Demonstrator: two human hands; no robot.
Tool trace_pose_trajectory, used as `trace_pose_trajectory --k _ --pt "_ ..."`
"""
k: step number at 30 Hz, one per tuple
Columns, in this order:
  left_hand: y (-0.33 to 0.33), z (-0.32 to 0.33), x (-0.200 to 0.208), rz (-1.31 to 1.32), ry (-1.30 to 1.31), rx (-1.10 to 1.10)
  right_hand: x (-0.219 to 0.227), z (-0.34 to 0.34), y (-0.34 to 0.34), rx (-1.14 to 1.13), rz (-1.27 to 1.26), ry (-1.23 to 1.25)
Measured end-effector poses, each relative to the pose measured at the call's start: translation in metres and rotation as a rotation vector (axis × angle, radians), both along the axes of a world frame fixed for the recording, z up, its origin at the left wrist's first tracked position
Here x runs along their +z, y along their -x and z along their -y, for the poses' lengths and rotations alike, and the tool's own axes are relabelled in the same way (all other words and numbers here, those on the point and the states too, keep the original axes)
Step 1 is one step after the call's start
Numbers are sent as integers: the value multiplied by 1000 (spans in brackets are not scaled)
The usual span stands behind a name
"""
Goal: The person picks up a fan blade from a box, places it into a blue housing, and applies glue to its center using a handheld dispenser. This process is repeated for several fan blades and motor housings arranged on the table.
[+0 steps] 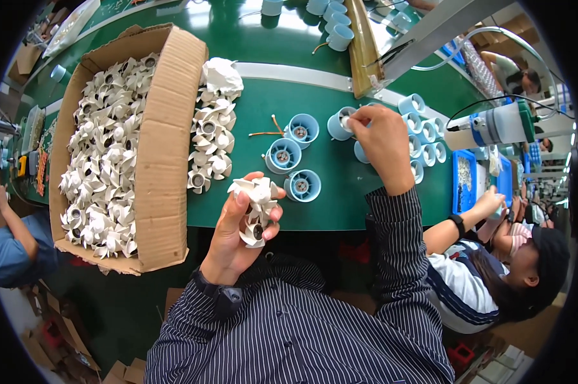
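Observation:
My left hand (228, 240) is closed round a few white fan impellers (261, 195), held just over the table's near edge. My right hand (386, 144) pinches a white fan impeller (345, 121) at the mouth of a light blue round housing (336, 128); the fingers partly hide it. Another blue housing (360, 152) shows in part beneath that hand. Between my hands stand three open blue housings: one (302, 130) with orange-brown wires beside it, one (282, 155) below it and one (303, 185) nearest me.
A large cardboard box (164, 153) full of white impellers stands at the left, with a row of impellers (211, 131) along its right side. Several blue housings (428, 153) with white centres stand at the right, near a blue tray (463, 182). A co-worker (474, 275) sits at the right.

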State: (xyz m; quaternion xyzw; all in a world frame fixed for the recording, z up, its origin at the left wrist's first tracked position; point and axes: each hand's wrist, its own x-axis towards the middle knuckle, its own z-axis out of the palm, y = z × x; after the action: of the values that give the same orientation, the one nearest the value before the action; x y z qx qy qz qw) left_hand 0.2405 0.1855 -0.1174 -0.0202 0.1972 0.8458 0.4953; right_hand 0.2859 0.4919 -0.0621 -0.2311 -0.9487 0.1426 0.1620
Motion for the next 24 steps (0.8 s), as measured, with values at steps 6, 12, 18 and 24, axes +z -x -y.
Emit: trace_pose_trajectory --k 6,12,18,24 --pt "2 -4 4 27 -24 83 37 80 -32 185 -236 366" --pt "-2 -12 11 113 -40 218 17 158 -66 506 -179 624" --pt "-11 -21 14 -42 3 324 -9 192 -66 274 -305 695" --pt "-13 -15 13 -213 87 399 -18 199 -68 235 -434 738"
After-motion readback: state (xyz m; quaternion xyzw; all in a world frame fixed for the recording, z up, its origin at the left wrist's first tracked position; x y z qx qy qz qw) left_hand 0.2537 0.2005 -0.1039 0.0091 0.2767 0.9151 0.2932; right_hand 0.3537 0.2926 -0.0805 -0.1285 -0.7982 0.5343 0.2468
